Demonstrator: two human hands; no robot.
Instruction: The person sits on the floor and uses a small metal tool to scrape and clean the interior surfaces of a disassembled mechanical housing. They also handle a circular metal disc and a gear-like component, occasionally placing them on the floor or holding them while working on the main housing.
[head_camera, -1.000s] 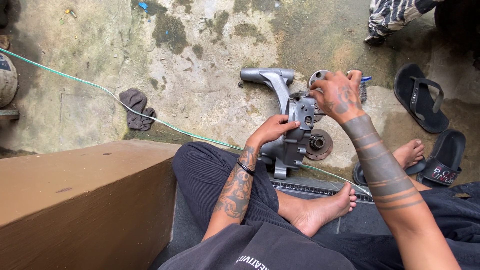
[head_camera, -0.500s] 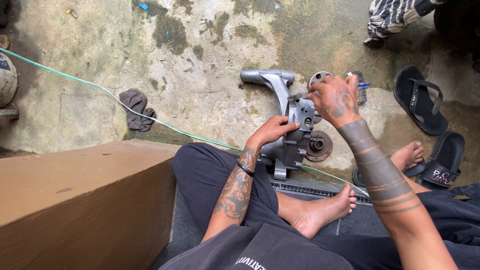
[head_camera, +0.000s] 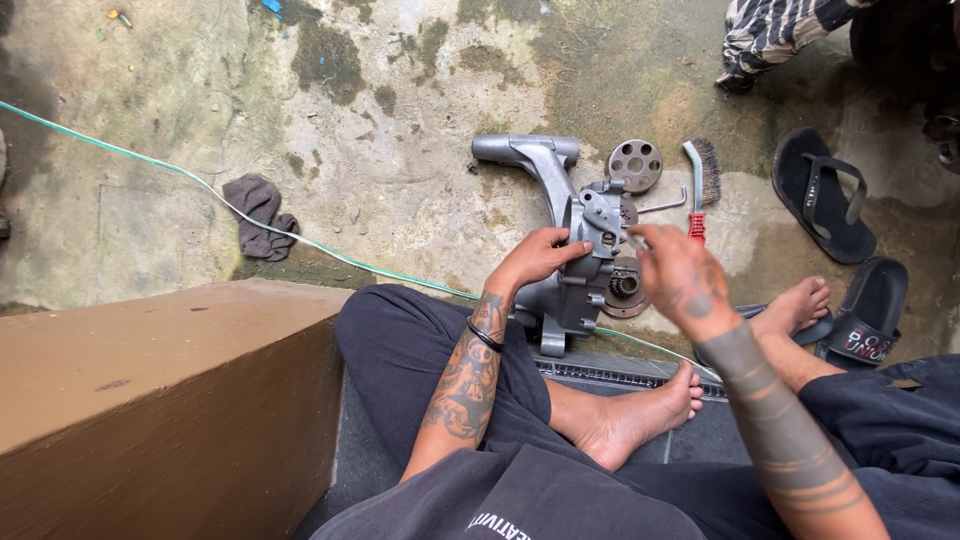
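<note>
I sit on the ground with a grey cast metal housing (head_camera: 560, 215) standing between my legs. My left hand (head_camera: 538, 255) grips its left side and holds it upright. My right hand (head_camera: 675, 278), blurred by motion, hovers just right of the housing above a small gear (head_camera: 625, 285), its fingertips pinched on what looks like a small pale metal piece (head_camera: 633, 241). A round perforated metal disc (head_camera: 635, 165) lies on the concrete behind the housing. Beside it lie a wire brush with a red handle (head_camera: 702, 185) and a thin bent key (head_camera: 664, 208).
A green cord (head_camera: 200, 188) runs across the stained concrete past a dark rag (head_camera: 258, 215). A brown box (head_camera: 160, 400) stands at my left. Black sandals (head_camera: 825, 195) lie at the right, and striped cloth (head_camera: 775, 30) lies at the top right.
My right hand has come down from the disc and brush area to the right side of the housing, which uncovers the disc and the brush. My left hand has stayed on the housing.
</note>
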